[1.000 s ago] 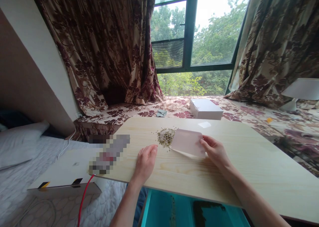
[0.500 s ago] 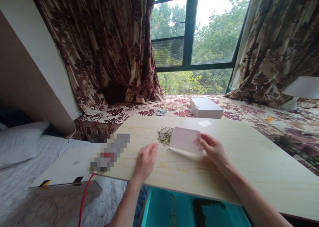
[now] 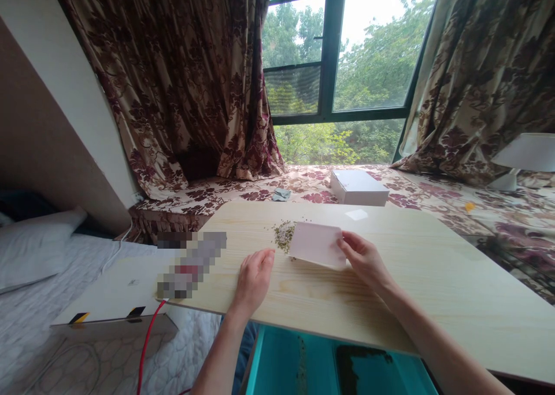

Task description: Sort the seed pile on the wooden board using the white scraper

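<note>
A thin, flat white plastic sheet [image 3: 316, 243] is pinched at its right edge by my right hand [image 3: 361, 255], thumb on top. The sheet slants over the light wooden table [image 3: 433, 279], and its left edge meets and partly covers a small heap of mixed green and whitish grains [image 3: 282, 236]. A few loose grains are scattered around the heap. My left hand [image 3: 255, 276] rests on the table left of and nearer than the heap, its fingers curled together, with nothing seen in it.
Below the table's near edge sits a turquoise bin [image 3: 321, 360] in two compartments, one with pale grains, the other with dark ones. A blurred-out object [image 3: 195, 268] lies at the table's left, beside a red cable [image 3: 146, 343]. A white box [image 3: 359, 187] stands beyond the table.
My right hand has moved the white plastic sheet a little to the left, over more of the grain heap. My left hand has stayed in place.
</note>
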The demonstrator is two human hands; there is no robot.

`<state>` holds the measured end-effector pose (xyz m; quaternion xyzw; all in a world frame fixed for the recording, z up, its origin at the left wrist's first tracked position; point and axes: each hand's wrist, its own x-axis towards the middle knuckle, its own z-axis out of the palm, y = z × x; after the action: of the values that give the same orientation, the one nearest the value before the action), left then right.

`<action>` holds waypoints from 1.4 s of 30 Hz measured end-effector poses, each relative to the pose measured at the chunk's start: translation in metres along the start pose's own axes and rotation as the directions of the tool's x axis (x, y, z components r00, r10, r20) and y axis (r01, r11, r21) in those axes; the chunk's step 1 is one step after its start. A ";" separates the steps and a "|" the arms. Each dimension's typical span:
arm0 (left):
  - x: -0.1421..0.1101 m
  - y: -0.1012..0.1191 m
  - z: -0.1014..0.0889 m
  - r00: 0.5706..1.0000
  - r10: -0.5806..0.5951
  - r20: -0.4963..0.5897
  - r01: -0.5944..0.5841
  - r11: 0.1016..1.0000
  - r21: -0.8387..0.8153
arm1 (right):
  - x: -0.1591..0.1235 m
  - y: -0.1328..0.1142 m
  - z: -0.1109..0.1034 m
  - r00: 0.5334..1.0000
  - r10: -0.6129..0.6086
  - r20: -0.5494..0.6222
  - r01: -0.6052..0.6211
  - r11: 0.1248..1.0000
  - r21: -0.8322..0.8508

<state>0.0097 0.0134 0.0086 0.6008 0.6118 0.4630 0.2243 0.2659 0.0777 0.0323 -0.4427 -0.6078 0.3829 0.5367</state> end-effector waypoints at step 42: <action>-0.002 0.006 -0.001 1.000 0.003 -0.023 -0.004 1.000 -0.014 | 0.004 -0.025 -0.038 0.982 0.176 -0.061 -0.178 0.984 -0.026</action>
<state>0.0127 0.0105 0.0137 0.5949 0.6101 0.4745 0.2206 0.2998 0.0729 0.0620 -0.5143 -0.5558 0.4066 0.5111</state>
